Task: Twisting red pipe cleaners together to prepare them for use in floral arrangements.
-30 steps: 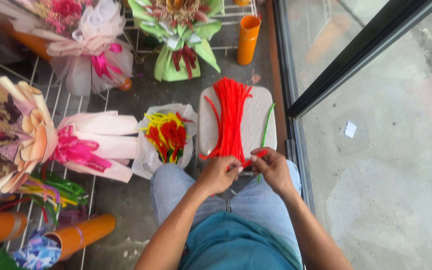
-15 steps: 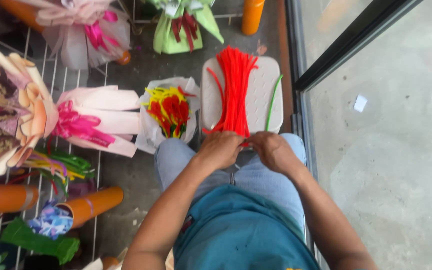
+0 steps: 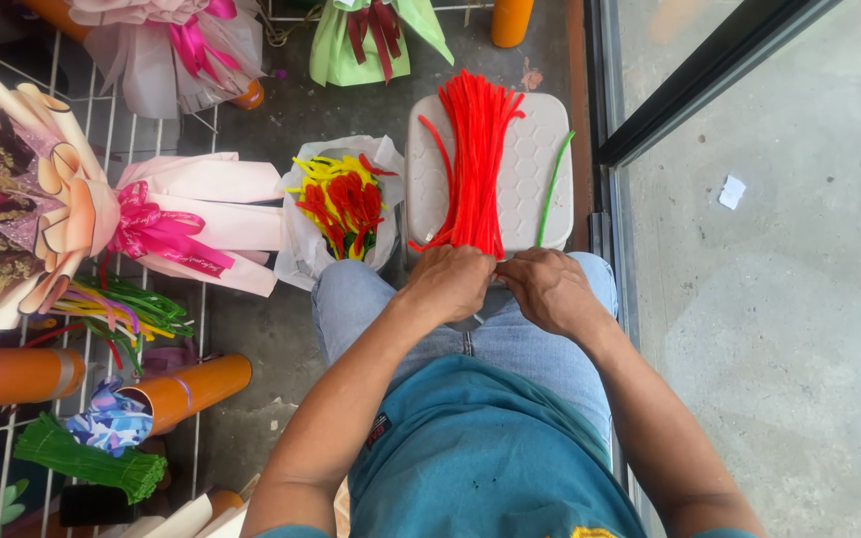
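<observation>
A bundle of red pipe cleaners (image 3: pixel 477 159) lies along a white plastic stool (image 3: pixel 540 149) in front of my knees. One green pipe cleaner (image 3: pixel 553 189) rests at its right side. My left hand (image 3: pixel 450 282) and my right hand (image 3: pixel 548 289) meet knuckle to knuckle just below the bundle's near end, above my jeans. Both have their fingers curled shut, pinching a red pipe cleaner that is almost wholly hidden between them.
A white bag of yellow and red pipe cleaners (image 3: pixel 341 199) stands left of the stool. Wrapped bouquets (image 3: pixel 201 214), orange tubes (image 3: pixel 191 389) and a green bundle (image 3: pixel 87 460) lie on a wire rack (image 3: pixel 12 438) at left. A dark door frame (image 3: pixel 719 70) borders the right.
My hands have drawn closer together and nearer my lap, and the red piece seen at my right fingers is now covered. The view has tilted down.
</observation>
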